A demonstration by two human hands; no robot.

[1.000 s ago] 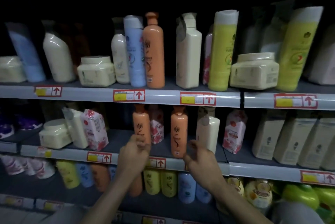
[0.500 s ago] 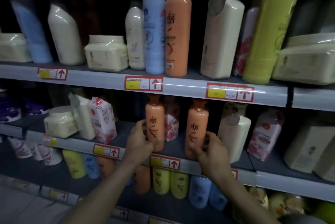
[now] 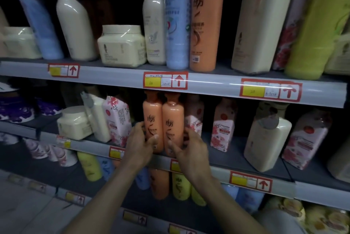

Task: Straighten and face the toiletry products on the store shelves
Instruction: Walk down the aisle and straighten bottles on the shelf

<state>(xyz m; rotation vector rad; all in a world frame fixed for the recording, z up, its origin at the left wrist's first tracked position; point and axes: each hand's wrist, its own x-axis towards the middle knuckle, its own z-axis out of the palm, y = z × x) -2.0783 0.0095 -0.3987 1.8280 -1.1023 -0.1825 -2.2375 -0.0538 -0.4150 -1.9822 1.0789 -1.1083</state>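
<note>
Two orange bottles stand upright and touching on the middle shelf (image 3: 236,156), labels facing out. My left hand (image 3: 139,144) grips the left orange bottle (image 3: 152,114) near its base, thumb across the front. My right hand (image 3: 189,146) grips the right orange bottle (image 3: 172,118) the same way. Behind them stands a pink floral bottle (image 3: 194,118), partly hidden.
Left of my hands are a pink floral pack (image 3: 117,118), a tilted cream pump bottle (image 3: 96,118) and a cream jar (image 3: 73,122). To the right stand another floral bottle (image 3: 222,127) and a cream pump bottle (image 3: 267,139). The upper shelf (image 3: 208,84) holds tall bottles; lower shelves hold more.
The two orange bottles stood apart; my hands have pushed them together until they touch. The view has moved closer to the shelf.
</note>
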